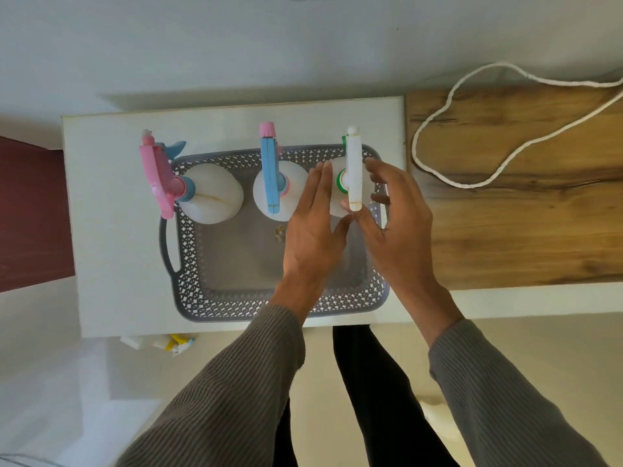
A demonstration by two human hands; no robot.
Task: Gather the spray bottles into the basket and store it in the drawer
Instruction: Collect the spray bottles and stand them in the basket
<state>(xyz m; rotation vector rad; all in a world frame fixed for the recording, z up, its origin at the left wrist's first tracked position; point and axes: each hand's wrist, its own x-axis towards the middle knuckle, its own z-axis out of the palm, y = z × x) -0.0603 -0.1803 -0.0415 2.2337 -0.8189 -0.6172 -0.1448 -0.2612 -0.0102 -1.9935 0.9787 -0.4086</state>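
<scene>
Seen from above: your two hands frame the right-most of three spray bottles standing along the far side of a grey lattice basket, which sits on a white cabinet top. Your left hand is flat, fingers straight and together, w/ fingertips beside the white trigger head of the white-and-green bottle. Your right hand is on the other side, fingers spread and curled loosely. Whether either hand touches the bottle you can't tell from this angle, tho the thumbs meet just under the rear end of the trigger head; neither hand is clamped on it.

The blue-trigger bottle w/ pink nozzle stands mid-basket, just left of your left hand. The pink-trigger bottle w/ blue collar stands at the far-left corner, its head overhanging the basket's rim. All three are upright, nozzles pointing away from you.

No brand or label reads on any bottle (bodies look plain translucent white). A small gold mark on the basket floor is too small to read.

To the right, a wood-grain counter carries a looped white cord. Below the cabinet's near edge, more bottles lie on the pale floor, incl. one w/ yellow parts. Ribbed grey-brown sleeves cover both your forearms.
</scene>
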